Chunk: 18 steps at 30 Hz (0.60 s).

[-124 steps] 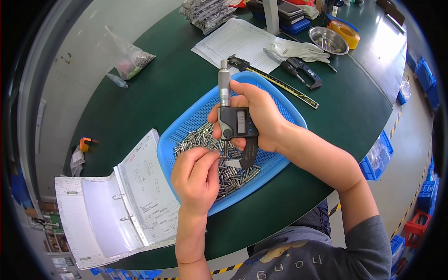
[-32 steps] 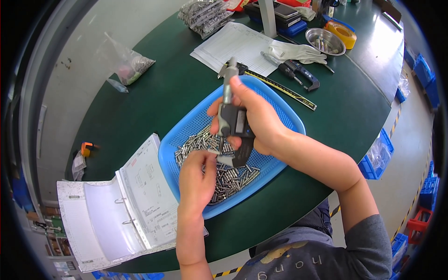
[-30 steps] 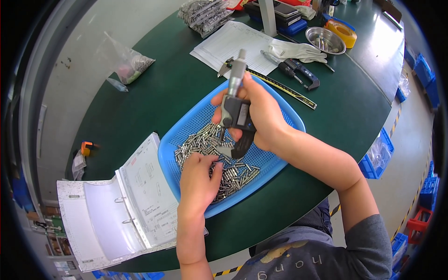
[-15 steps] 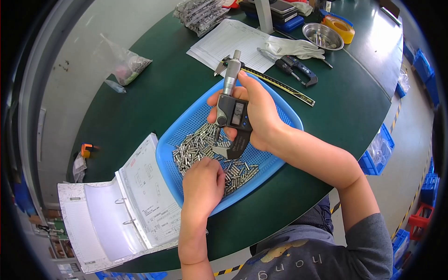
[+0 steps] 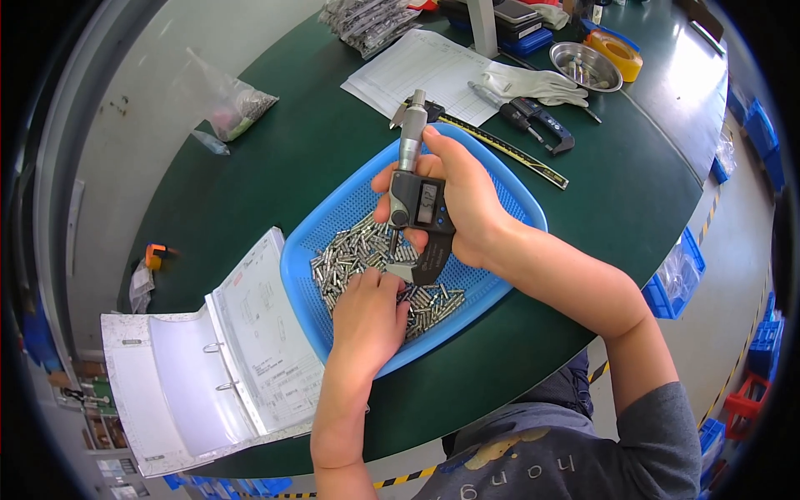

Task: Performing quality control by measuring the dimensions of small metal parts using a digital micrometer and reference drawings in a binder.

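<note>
My right hand (image 5: 467, 196) is wrapped round a digital outside micrometer (image 5: 411, 187), its thumb up by the grey thimble. The micrometer hangs over a blue perforated plastic basket (image 5: 523, 208), its frame end pointing down and its display facing up. Many small silvery metal pins (image 5: 337, 254) lie loose in the basket. My left hand (image 5: 367, 321) reaches in over its near side, fingers curled together at the pins just below the micrometer's anvil. Its fingertips are hidden, so whatever they hold cannot be made out. Nothing shows clamped between the micrometer's measuring faces.
Left of the basket lies an open ring binder (image 5: 250, 333) with drawings. Beyond it are a caliper (image 5: 508, 154), a second micrometer (image 5: 542, 125), white gloves (image 5: 533, 86), paper sheets (image 5: 417, 71) and a steel bowl (image 5: 586, 65). A clear bag (image 5: 237, 108) rests at the far left.
My left hand has moved slightly away from me, its fingers now stretched further toward the pins near the anvil. The micrometer stays in my right hand, almost unmoved. The view has shifted a little.
</note>
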Available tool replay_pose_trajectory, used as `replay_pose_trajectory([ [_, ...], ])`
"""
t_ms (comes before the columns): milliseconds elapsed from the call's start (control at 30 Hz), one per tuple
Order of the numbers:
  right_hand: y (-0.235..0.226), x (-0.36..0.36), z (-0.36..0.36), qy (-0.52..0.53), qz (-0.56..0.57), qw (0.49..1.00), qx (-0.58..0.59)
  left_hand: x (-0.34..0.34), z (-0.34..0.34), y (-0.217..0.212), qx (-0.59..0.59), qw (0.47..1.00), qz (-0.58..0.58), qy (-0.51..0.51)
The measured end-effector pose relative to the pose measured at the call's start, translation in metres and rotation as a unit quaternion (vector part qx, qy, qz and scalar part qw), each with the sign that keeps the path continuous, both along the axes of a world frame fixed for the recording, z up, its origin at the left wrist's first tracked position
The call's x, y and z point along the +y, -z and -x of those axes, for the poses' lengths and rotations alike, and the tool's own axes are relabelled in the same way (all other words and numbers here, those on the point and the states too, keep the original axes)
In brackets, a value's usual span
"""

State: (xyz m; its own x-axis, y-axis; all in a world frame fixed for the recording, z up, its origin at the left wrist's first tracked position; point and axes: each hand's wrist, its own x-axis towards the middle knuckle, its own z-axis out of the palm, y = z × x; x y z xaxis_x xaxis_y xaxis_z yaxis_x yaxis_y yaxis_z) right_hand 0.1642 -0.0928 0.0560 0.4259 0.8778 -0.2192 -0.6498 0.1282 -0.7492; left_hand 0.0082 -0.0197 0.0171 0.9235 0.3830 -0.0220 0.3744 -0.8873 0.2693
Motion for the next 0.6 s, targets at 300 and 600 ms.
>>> replay_pose_trajectory([
  [300, 0.003, 0.003, 0.0, -0.002, -0.002, 1.0, -0.005, 0.009, -0.008, 0.002, 0.07, 0.993, 0.088, -0.022],
  [600, 0.004, 0.0, -0.003, -0.016, 0.001, 1.0, -0.009, 0.004, -0.011, -0.008, 0.031, 0.981, 0.164, -0.097],
])
